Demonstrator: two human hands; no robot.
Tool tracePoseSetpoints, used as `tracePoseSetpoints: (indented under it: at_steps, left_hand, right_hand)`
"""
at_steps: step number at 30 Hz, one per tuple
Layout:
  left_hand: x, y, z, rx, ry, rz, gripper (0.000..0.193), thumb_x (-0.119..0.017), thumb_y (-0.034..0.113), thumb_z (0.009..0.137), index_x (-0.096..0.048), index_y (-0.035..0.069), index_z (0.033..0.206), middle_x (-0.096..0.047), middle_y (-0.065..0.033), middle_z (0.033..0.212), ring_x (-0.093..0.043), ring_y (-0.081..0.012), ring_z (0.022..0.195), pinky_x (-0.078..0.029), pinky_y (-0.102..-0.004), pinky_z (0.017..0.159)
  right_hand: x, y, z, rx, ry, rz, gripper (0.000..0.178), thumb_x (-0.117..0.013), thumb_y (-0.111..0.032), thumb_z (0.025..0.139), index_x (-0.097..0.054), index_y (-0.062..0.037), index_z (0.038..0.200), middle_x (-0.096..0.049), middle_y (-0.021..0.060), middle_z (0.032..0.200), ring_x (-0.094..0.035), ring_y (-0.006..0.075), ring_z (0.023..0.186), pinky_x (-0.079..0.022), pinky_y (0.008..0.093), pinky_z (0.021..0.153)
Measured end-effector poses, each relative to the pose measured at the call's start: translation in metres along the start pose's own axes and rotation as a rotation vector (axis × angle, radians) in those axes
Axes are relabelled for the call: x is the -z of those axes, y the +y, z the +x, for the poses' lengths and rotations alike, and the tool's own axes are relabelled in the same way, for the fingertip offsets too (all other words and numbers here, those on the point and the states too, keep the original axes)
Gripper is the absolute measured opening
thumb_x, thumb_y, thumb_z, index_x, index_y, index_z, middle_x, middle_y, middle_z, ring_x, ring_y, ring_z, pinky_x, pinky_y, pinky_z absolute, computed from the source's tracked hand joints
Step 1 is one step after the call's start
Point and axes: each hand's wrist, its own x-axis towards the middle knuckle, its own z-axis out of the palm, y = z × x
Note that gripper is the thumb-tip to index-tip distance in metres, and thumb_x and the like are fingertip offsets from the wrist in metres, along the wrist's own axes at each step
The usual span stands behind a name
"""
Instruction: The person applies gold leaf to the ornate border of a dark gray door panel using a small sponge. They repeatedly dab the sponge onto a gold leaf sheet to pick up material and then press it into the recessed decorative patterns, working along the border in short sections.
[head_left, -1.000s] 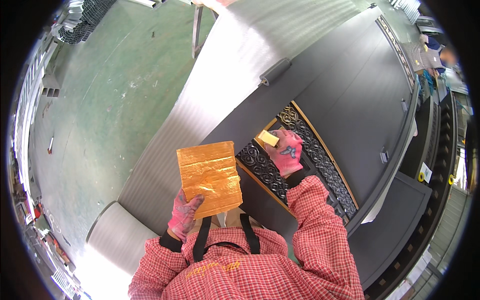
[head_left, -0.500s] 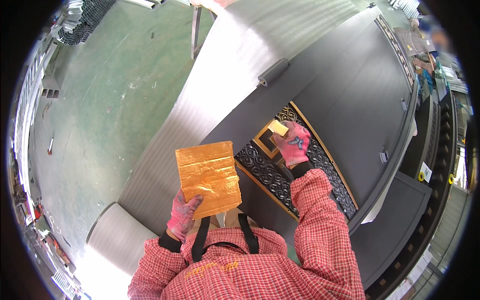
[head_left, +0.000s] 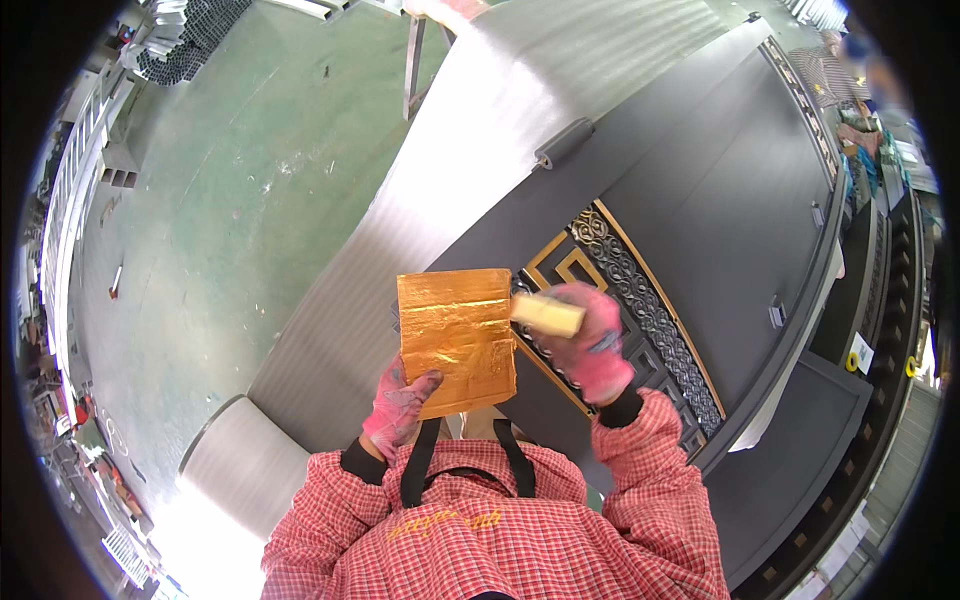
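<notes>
My left hand [head_left: 398,402], in a stained pink glove, grips the lower left edge of a flat board coated in gold paint [head_left: 456,335], its thumb lying over the face. In my pink-gloved right hand [head_left: 590,345] is a pale yellow sponge block [head_left: 548,314], blurred a little, close by the board's right edge. Whether the two touch I cannot tell. Beneath my right hand lies a dark grey door panel [head_left: 690,215]. It carries a black scrollwork band [head_left: 655,300] with gold edging strips and a gold angular key-pattern ornament [head_left: 572,262].
Whitish sheet material [head_left: 450,130] stretches under the panel and ends in a large roll [head_left: 240,440] at lower left. A small grey roll [head_left: 565,143] rests on the panel's far edge. Metal tubes [head_left: 185,50] are stacked at far left, and another dark panel [head_left: 790,440] lies at right.
My right hand has drawn the sponge back from the key-pattern ornament, down toward the gold board. My left hand and the board have shifted slightly right in view.
</notes>
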Motion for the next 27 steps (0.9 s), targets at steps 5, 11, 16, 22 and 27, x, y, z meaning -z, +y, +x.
tracePoseSetpoints:
  at_steps: [5, 11, 16, 22, 27]
  left_hand:
    - [-0.018, 0.014, -0.001, -0.027, -0.028, -0.015, 0.045, -0.063, 0.008, 0.091, -0.045, 0.001, 0.131, -0.058, -0.0067, 0.124, -0.056, -0.0159, 0.11, -0.044, -0.0305, 0.096]
    - [-0.009, 0.004, -0.002, 0.07, -0.033, -0.033, 0.047, -0.065, 0.009, 0.09, -0.044, 0.001, 0.131, -0.058, -0.0068, 0.123, -0.056, -0.0163, 0.11, -0.046, -0.0304, 0.095]
    - [0.01, -0.013, -0.005, -0.027, -0.05, -0.089, 0.046, -0.064, 0.013, 0.091, -0.044, -0.001, 0.131, -0.057, -0.0036, 0.118, -0.054, -0.0112, 0.104, -0.043, -0.0257, 0.092]
    - [0.008, -0.011, -0.003, -0.038, 0.001, 0.032, 0.05, -0.065, 0.019, 0.091, -0.044, 0.0, 0.132, -0.056, -0.0035, 0.117, -0.053, -0.0111, 0.105, -0.041, -0.0262, 0.093]
    - [0.011, -0.018, -0.003, -0.075, 0.011, -0.028, 0.043, -0.065, 0.008, 0.09, -0.047, 0.005, 0.129, -0.059, -0.0039, 0.115, -0.057, -0.0147, 0.104, -0.049, -0.0313, 0.09]
  right_hand:
    - [-0.012, -0.027, -0.016, 0.193, -0.176, -0.429, 0.041, -0.074, -0.012, 0.061, -0.066, -0.013, 0.101, -0.066, 0.0054, 0.098, -0.059, 0.0319, 0.104, -0.039, 0.0467, 0.1]
    - [-0.009, -0.006, -0.024, 0.24, -0.162, -0.381, 0.031, -0.074, -0.011, 0.06, -0.068, -0.014, 0.09, -0.067, 0.0058, 0.094, -0.063, 0.0312, 0.094, -0.047, 0.0426, 0.089]
    - [0.027, 0.088, 0.004, -0.081, 0.436, -0.279, 0.02, -0.073, -0.008, 0.072, -0.068, -0.0044, 0.09, -0.069, 0.0128, 0.088, -0.068, 0.0262, 0.078, -0.054, 0.0324, 0.069]
    - [0.032, 0.116, 0.043, -0.234, 0.253, -0.423, 0.02, -0.074, -0.013, 0.071, -0.072, -0.0098, 0.091, -0.069, 0.0113, 0.083, -0.068, 0.0285, 0.082, -0.054, 0.0359, 0.075]
    - [0.038, 0.115, 0.039, 0.027, 0.051, -0.634, 0.024, -0.076, -0.015, 0.069, -0.072, -0.0137, 0.093, -0.07, 0.0077, 0.091, -0.067, 0.0286, 0.083, -0.052, 0.0372, 0.08]
